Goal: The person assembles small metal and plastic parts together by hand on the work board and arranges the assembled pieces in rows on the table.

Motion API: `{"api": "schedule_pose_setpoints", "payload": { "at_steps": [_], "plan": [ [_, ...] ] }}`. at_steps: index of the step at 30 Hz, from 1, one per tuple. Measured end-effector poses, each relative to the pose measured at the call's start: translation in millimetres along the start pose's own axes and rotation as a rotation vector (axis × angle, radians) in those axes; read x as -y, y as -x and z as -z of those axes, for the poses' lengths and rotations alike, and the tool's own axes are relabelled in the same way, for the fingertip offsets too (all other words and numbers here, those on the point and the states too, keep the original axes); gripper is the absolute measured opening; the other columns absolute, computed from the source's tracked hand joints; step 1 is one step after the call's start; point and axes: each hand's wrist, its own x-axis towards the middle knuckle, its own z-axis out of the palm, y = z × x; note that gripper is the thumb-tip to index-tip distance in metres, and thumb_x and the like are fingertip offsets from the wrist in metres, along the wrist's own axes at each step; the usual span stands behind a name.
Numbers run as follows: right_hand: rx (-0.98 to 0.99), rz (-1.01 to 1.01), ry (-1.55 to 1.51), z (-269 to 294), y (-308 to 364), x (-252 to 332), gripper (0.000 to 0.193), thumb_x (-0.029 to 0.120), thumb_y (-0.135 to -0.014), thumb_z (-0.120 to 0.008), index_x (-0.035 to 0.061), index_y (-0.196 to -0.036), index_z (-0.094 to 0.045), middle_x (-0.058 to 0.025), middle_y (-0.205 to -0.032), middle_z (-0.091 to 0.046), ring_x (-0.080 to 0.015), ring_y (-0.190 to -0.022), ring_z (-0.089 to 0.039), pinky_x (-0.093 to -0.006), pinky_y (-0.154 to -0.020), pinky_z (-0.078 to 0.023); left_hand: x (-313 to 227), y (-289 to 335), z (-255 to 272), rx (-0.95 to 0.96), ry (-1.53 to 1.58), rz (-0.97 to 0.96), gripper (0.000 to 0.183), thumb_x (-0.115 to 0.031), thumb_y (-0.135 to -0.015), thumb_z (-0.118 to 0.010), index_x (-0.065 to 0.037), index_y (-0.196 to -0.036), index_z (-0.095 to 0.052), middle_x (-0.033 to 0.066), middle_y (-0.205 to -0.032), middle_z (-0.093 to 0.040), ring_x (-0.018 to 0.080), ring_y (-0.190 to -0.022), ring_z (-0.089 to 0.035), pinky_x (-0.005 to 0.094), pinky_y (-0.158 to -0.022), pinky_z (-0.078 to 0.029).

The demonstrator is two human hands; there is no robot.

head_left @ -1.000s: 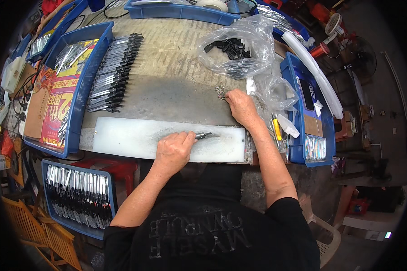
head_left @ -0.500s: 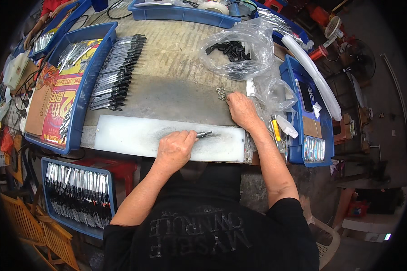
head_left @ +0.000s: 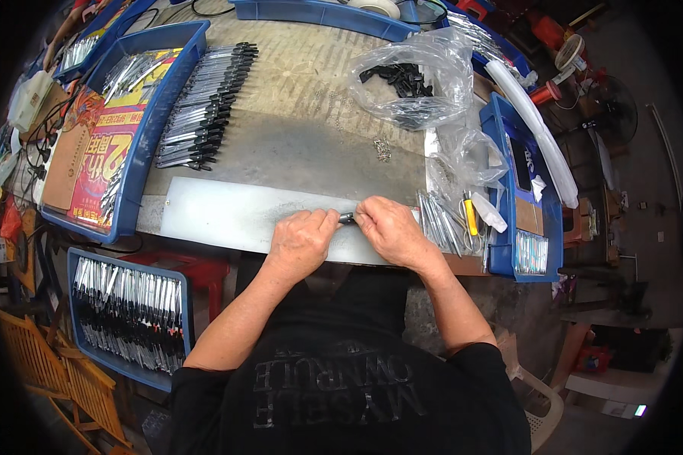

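Over the white board (head_left: pixel 224 208), my left hand (head_left: pixel 300 241) is closed around a black-tipped pen (head_left: pixel 347 218), whose end sticks out toward the right. My right hand (head_left: pixel 395 231) meets that end in a pinch; anything between its fingertips is too small or hidden to make out. Beyond the right hand, a small heap of tiny metal parts (head_left: pixel 382 149) lies on the grey tabletop. Farther back, a clear plastic bag (head_left: pixel 451 57) holds black pen parts (head_left: pixel 398 82). Several clear pens with black ends (head_left: pixel 205 106) lie in a row at the left.
Blue trays (head_left: pixel 140 186) (head_left: pixel 493 250) flank the work area; another blue tray (head_left: pixel 319 17) stands at the back. Slim silvery pieces (head_left: pixel 439 222) and a yellow-handled tool (head_left: pixel 470 217) lie right of the board. Below left, a tray of pens (head_left: pixel 129 315) sits lower than the table.
My right hand has come from the heap of metal parts back to the pen's end. My left hand still holds the pen over the board. The view has shifted slightly.
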Motion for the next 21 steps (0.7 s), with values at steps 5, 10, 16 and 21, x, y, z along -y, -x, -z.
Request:
{"api": "schedule_pose_setpoints", "payload": {
  "at_steps": [5,10,16,21],
  "plan": [
    [0.04,0.004,0.137,-1.8,0.5,4.5,0.011,0.011,-0.08,-0.055,0.0007,-0.079,-0.051,-0.0156,-0.075,-0.055,-0.0343,-0.074,-0.055,-0.0414,-0.065,-0.043,-0.8,0.2,-1.2,-0.014,0.003,0.006,0.015,-0.014,-0.072,-0.064,-0.006,-0.08,-0.053,0.0043,-0.058,-0.046,0.0196,-0.052,-0.053,0.0326,-0.045,-0.043],
    [0.058,-0.001,0.183,-2.3,-1.6,6.0,0.01,0.011,-0.079,-0.056,0.0012,-0.078,-0.053,-0.0158,-0.075,-0.056,-0.0345,-0.074,-0.055,-0.0426,-0.066,-0.043,-1.0,-0.4,-0.3,-0.01,-0.024,-0.017,0.01,-0.012,-0.073,-0.058,-0.005,-0.077,-0.052,0.0037,-0.06,-0.047,0.0176,-0.054,-0.053,0.0307,-0.046,-0.044],
    [0.066,-0.023,0.178,-2.9,-2.5,7.4,0.01,0.01,-0.077,-0.056,0.0004,-0.075,-0.054,-0.0169,-0.073,-0.056,-0.0353,-0.073,-0.056,-0.0432,-0.064,-0.043,-0.3,0.9,-1.2,-0.013,-0.036,-0.022,0.009,-0.01,-0.072,-0.057,-0.005,-0.077,-0.052,0.004,-0.06,-0.047,0.0175,-0.054,-0.053,0.0307,-0.046,-0.044],
    [0.095,-0.061,0.122,0.2,-4.5,7.3,0.012,0.011,-0.078,-0.054,-0.0013,-0.076,-0.055,-0.0182,-0.074,-0.057,-0.0362,-0.074,-0.056,-0.0433,-0.065,-0.044,0.0,1.3,-2.5,-0.017,-0.022,-0.019,0.012,-0.012,-0.072,-0.06,-0.005,-0.079,-0.053,0.0043,-0.06,-0.047,0.0184,-0.053,-0.053,0.0313,-0.046,-0.044]
  ]
}}
